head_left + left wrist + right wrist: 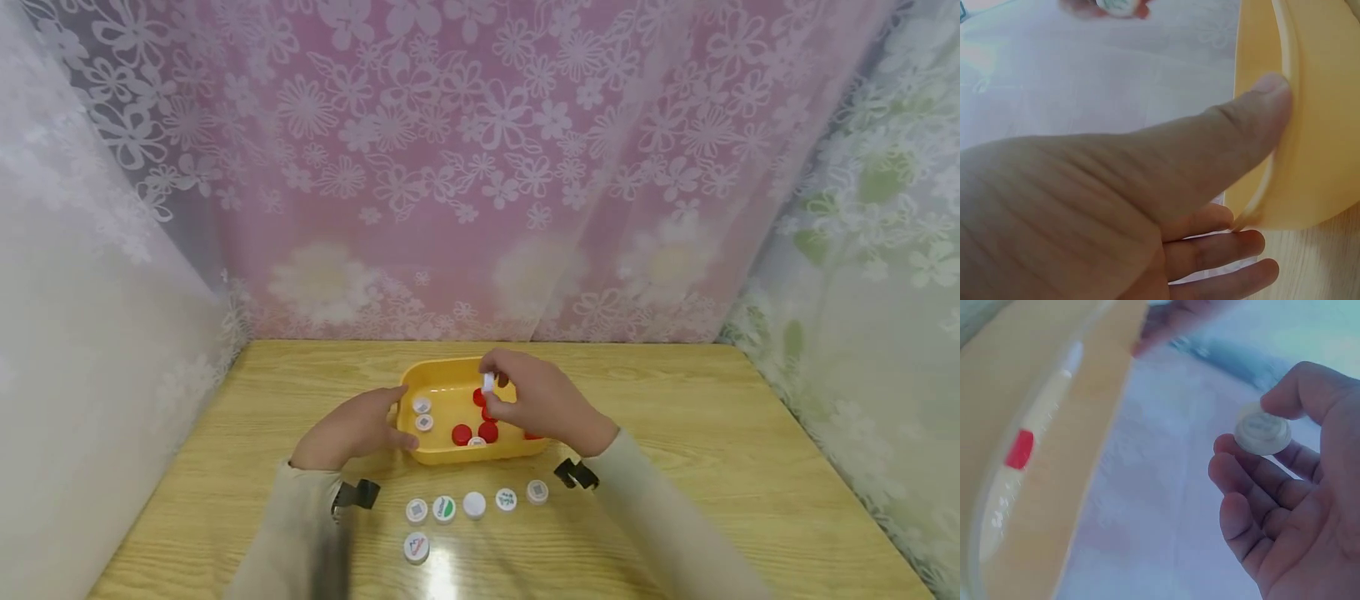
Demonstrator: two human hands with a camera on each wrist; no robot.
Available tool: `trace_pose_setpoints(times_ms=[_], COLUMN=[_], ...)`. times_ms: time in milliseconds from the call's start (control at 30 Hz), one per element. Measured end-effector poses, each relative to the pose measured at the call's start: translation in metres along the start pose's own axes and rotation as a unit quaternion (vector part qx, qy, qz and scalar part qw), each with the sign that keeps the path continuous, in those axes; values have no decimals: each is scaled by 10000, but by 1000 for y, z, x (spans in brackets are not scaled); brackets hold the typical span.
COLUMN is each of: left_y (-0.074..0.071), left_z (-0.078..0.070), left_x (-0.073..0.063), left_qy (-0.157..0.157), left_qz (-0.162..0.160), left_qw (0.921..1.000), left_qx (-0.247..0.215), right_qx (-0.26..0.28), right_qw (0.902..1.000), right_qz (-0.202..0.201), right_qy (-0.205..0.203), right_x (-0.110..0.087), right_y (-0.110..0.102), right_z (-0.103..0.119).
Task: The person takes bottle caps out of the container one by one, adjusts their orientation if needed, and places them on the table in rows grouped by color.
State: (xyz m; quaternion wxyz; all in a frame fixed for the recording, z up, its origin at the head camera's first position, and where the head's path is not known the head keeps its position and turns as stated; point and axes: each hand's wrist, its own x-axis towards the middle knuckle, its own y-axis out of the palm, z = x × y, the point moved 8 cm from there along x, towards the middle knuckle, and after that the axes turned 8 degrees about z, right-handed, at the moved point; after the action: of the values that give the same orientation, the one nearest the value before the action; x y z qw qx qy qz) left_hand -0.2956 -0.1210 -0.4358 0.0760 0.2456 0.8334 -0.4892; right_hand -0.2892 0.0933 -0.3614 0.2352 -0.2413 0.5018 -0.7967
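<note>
Pinching a white cap [488, 382], right hand [546, 406] over yellow tray [450, 456], left hand [351, 429] spread against its end.

Red round caps [462, 434] and white round caps [424, 422] dot the yellow plastic tray [450, 457]; the pink fabric curtain [465, 167] behind it is white-flowered.

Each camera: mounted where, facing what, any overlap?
Head: worn on head, facing forward and down at the yellow tray; left hand, right hand and both sleeves show.
Left wrist: worn there, facing the tray past the left hand; right hand partly at top.
Right wrist: worn there, facing the white cap pinched in the right hand; left hand partly at top.
Shared: both wrist views show the tray and pinched cap.
</note>
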Motion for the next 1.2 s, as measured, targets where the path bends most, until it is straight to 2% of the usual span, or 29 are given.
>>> trace_pose_setpoints(times_ms=[133, 300, 467, 733, 1067, 1200], left_y=[0, -1, -3, 0, 1, -1], left_z=[1, 3, 4, 5, 6, 3], left_x=[0, 0, 2, 3, 2, 1], left_qy=[-38, -81, -77, -152, -150, -116], left_qz=[28, 30, 2, 37, 40, 16], left_qw=[10000, 9999, 9998, 9997, 9997, 9997], left_qx=[55, 118, 203, 199, 168, 201], right_qx=[138, 24, 76, -280, -431, -400], right_qw=[9993, 9987, 9976, 9964, 9980, 9983], right_qz=[-325, -491, -665, -780, -454, -328], right_qy=[143, -91, -160, -197, -93, -274], right_x=[-22, -40, -47, -53, -54, -54], right_y=[-10, -13, -19, -20, -13, -9], right_z=[-11, -12, -6, 3, 10, 22])
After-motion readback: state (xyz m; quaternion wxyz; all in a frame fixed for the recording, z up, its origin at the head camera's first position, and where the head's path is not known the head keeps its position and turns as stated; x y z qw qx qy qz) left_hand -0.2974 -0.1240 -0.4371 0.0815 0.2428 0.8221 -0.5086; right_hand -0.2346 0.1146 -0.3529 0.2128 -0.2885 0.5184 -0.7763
